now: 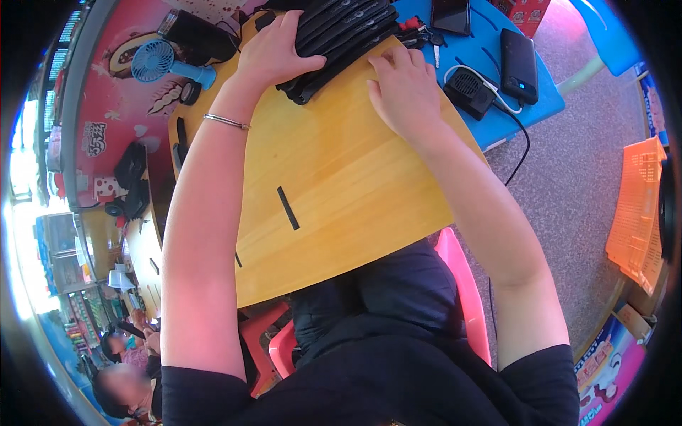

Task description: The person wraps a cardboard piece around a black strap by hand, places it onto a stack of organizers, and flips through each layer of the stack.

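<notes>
Several flat black items (344, 35), like fabric pouches with a pale mark on each, lie side by side in a pile at the far end of the wooden table (334, 170). What exactly they are I cannot tell. My left hand (277, 53) rests against the left side of the pile, thumb stretched out along it and fingers spread, some of them partly hidden. My right hand (408, 89) is to the right of the pile, by the table's right edge. Its fingers are loosely bent and apart, with nothing seen in them.
A short black strip (288, 208) shows on the tabletop. Beyond the right edge, a blue stool (536, 113) bears a power bank (518, 65), a black device (469, 92) with cables and a phone (451, 15). A blue fan (153, 62) and black cylinder (195, 35) stand left.
</notes>
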`<state>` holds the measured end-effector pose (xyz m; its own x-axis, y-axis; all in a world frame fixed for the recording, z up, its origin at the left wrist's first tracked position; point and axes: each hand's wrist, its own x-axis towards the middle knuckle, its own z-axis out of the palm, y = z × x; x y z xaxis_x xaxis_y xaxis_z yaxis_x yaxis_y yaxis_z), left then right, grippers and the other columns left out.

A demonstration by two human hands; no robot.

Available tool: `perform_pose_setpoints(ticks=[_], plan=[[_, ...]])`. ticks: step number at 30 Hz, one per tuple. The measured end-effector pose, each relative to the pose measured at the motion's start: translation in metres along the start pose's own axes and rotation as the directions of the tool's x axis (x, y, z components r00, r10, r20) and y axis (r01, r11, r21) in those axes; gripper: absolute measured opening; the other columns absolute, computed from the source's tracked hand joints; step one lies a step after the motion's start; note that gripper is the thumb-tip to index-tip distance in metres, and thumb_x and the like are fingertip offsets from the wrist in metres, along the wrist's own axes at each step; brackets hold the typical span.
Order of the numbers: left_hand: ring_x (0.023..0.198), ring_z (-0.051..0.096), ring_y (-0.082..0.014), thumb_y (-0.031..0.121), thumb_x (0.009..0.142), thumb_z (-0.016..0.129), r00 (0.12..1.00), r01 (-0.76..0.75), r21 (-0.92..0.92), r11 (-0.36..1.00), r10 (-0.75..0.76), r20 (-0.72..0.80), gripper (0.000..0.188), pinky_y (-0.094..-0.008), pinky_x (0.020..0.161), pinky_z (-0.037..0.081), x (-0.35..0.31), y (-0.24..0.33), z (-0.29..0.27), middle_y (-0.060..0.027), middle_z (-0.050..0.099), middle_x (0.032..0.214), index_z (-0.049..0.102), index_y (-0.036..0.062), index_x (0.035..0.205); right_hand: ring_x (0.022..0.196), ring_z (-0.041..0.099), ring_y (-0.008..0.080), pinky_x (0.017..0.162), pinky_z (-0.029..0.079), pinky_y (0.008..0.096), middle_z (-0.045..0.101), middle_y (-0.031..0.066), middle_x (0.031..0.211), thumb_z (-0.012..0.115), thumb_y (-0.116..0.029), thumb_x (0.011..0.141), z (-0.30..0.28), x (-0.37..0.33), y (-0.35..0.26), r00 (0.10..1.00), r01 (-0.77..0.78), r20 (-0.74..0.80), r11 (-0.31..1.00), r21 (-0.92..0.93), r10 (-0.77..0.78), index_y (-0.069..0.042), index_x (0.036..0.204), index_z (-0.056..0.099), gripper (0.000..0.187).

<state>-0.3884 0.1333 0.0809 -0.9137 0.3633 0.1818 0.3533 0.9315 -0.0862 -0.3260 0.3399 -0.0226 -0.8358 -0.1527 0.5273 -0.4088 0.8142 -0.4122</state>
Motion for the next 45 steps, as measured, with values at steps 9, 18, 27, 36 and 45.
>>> perform_pose_setpoints(ticks=[9,18,27,36,45], plan=[[0.113,0.060,-0.0326,0.050,0.065,0.073,0.999,-0.006,-0.027,1.000,0.005,-0.037,0.091,-0.0421,0.091,0.051,0.000,-0.008,0.006,-0.0157,0.059,0.128,0.044,0.0048,0.138,0.108,0.050,0.0263,0.089,0.039,0.0405,0.058,0.0079,0.109,0.065,-0.018,0.082,0.000,-0.001,-0.003,0.999,0.026,-0.041,1.000,0.002,-0.026,-0.021,0.127,0.063,0.046],[0.115,0.059,-0.0325,0.049,0.065,0.074,0.998,-0.008,-0.050,0.999,0.006,-0.056,0.091,-0.0425,0.092,0.051,0.001,-0.009,0.008,-0.0152,0.058,0.129,0.043,0.0056,0.139,0.113,0.048,0.0246,0.094,0.040,0.0399,0.057,0.0061,0.116,0.064,-0.017,0.086,-0.007,0.000,-0.007,0.999,-0.005,0.054,0.999,-0.040,0.007,-0.025,0.136,0.056,0.051],[0.113,0.060,-0.0326,0.048,0.064,0.074,1.000,0.026,-0.085,0.996,-0.026,0.001,0.092,-0.0425,0.089,0.051,0.001,-0.003,0.004,-0.0149,0.059,0.128,0.043,0.0060,0.140,0.108,0.049,0.0269,0.091,0.039,0.0412,0.058,0.0078,0.107,0.061,-0.016,0.084,-0.001,-0.001,-0.004,0.999,0.031,-0.029,0.999,-0.025,-0.031,-0.022,0.129,0.063,0.045],[0.113,0.059,-0.0320,0.047,0.064,0.075,0.999,0.025,-0.063,0.998,-0.027,-0.028,0.092,-0.0428,0.089,0.051,-0.001,-0.003,0.004,-0.0145,0.059,0.128,0.043,0.0069,0.140,0.115,0.048,0.0264,0.092,0.038,0.0415,0.057,0.0083,0.113,0.065,-0.028,0.087,-0.002,0.001,-0.007,1.000,0.000,0.019,0.999,-0.034,0.001,-0.022,0.128,0.063,0.042],[0.112,0.060,-0.0321,0.047,0.063,0.075,0.999,0.030,-0.052,0.998,-0.032,-0.028,0.093,-0.0426,0.089,0.051,0.001,-0.003,0.006,-0.0144,0.059,0.125,0.042,0.0072,0.140,0.119,0.046,0.0253,0.094,0.038,0.0403,0.037,0.0055,0.152,0.063,-0.034,0.089,-0.001,0.001,-0.006,0.994,0.065,0.098,0.985,-0.158,-0.050,-0.017,0.133,0.058,0.048]])
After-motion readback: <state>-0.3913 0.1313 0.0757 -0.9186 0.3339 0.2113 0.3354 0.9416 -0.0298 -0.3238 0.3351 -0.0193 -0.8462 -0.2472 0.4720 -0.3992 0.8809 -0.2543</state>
